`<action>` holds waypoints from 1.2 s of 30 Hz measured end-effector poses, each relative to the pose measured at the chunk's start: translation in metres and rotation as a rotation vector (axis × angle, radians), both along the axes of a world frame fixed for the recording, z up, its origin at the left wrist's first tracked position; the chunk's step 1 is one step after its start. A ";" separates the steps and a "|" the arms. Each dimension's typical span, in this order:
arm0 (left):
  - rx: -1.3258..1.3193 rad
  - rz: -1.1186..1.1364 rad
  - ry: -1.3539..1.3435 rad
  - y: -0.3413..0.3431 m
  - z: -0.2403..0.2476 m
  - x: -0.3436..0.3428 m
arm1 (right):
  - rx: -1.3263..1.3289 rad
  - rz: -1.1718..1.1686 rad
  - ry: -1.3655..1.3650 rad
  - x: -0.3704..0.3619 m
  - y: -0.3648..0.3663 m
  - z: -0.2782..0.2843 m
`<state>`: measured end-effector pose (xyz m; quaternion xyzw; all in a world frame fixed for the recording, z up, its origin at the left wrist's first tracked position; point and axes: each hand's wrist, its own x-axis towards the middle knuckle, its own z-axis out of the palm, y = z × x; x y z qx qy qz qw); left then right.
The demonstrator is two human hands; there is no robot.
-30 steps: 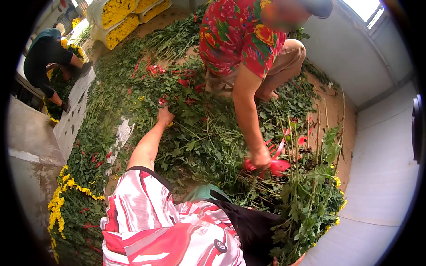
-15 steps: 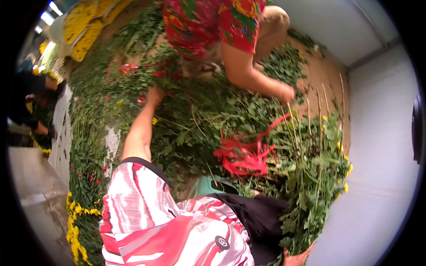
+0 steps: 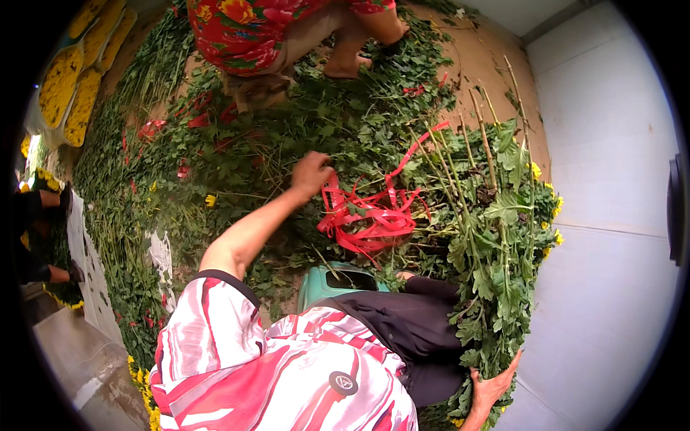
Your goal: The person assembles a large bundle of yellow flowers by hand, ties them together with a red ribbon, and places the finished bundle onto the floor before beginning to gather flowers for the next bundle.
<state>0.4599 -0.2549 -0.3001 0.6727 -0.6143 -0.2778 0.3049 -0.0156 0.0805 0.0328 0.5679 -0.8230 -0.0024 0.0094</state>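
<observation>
My left hand [image 3: 312,174] reaches out over the greenery, fingers closed at the edge of a tangle of red plastic strips [image 3: 374,226], apparently pinching one strip. At the lower right, my right hand [image 3: 490,391] curls around the lower end of a bunch of leafy chrysanthemum stems [image 3: 499,287]. The bunch leans beside my legs, its bare stem ends pointing up and away, and yellow blooms [image 3: 553,208] show along its right side. Leaves hide part of the right hand's grip.
Cut green stems [image 3: 129,237] cover much of the floor. A green plastic stool [image 3: 310,287] is by my dark trousers. Ahead crouches a person in a red floral shirt [image 3: 244,36]. Yellow flower bundles [image 3: 61,86] stand far left, near another person. A pale wall [image 3: 604,179] rises on the right.
My left hand has come back from the stems near the other person to the red strips. That person has shifted away, their hand leaving the stem ends. My right hand stays on the bunch.
</observation>
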 end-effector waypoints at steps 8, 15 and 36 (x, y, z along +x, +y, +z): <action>0.280 -0.037 -0.091 -0.045 -0.018 -0.176 | 0.033 -0.099 -0.034 0.004 -0.003 0.002; 0.572 0.027 -0.114 -0.072 -0.068 -0.193 | -0.093 -0.020 0.035 -0.033 0.038 -0.032; -0.155 1.511 -0.373 0.152 0.174 0.356 | -0.073 0.095 0.060 -0.041 0.003 -0.034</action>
